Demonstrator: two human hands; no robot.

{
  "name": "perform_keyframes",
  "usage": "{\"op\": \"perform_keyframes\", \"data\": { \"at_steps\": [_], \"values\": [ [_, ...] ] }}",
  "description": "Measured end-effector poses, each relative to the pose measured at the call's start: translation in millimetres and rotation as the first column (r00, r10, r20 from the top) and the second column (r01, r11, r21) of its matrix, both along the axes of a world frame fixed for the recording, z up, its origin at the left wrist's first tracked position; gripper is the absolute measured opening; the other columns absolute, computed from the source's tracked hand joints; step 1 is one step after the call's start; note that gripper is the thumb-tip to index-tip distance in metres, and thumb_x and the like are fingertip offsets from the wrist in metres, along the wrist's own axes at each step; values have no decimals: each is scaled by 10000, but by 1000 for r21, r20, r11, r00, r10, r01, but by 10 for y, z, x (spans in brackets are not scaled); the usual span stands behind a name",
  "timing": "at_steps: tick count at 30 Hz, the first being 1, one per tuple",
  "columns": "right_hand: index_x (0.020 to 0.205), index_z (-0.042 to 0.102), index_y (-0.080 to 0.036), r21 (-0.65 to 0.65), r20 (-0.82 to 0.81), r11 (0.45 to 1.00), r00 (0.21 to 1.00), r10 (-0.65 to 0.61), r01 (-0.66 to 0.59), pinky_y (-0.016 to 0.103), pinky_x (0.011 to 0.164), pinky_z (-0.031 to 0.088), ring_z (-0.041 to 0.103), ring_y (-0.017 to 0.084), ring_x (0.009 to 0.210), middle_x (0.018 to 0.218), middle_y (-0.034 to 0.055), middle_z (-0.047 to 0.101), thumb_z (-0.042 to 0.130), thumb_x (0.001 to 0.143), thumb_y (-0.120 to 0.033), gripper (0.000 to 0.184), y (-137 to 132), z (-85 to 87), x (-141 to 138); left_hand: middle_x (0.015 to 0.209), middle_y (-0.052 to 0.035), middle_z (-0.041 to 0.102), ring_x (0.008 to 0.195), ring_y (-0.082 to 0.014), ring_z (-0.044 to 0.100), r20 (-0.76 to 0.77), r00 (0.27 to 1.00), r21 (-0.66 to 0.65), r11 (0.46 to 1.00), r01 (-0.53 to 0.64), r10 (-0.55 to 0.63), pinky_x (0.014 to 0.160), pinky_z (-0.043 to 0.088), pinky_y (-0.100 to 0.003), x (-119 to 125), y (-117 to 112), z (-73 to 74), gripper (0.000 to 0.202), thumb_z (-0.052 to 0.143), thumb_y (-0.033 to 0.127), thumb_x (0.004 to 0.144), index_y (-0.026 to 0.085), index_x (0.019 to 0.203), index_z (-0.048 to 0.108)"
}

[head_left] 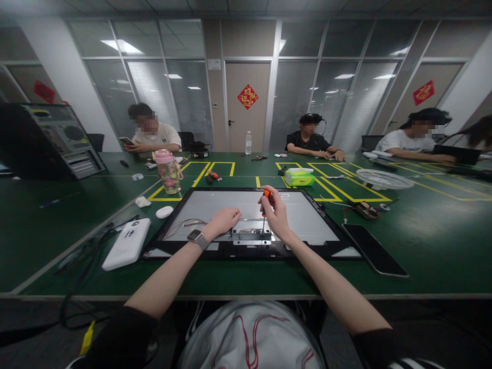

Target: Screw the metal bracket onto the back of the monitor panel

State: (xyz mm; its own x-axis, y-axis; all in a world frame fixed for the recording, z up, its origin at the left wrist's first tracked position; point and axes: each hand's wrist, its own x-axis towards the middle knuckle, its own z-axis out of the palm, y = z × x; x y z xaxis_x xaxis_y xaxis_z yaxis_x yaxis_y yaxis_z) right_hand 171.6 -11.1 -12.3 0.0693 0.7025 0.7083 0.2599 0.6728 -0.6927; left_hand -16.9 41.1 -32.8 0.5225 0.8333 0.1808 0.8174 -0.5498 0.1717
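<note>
A flat monitor panel (307,218) with a black frame lies face down on the green table in front of me. My right hand (274,215) is closed round an orange-handled screwdriver (265,197), held upright with its tip on a small metal board (251,236) near the panel's front edge. My left hand (223,221), with a watch on the wrist, rests on the panel just left of that board, fingers curled down flat. Thin coloured wires (188,223) run across the panel's left part.
A white power bank (126,243) and black cables lie at left, a black phone (374,249) at right. Behind the panel stand a pink bottle (169,171), a green tissue box (300,177) and a white fan grille (382,179). Three people sit across the table; a computer case (57,141) stands far left.
</note>
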Motion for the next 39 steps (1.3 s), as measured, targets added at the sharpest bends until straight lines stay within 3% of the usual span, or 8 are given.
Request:
{"op": "perform_keyframes", "data": {
  "at_steps": [39],
  "values": [
    [1188,492,-237,-4,-1,1000,1000,-3,3,197,505,460,528,89,581,766,-12,544,442,923,-315,280,15,-16,8,827,-82,671,725,-199,595,10,1000,-7,1000,4,-4,630,365,-279,9,-19,27,372,318,368,949,173,824,609]
  ]
}}
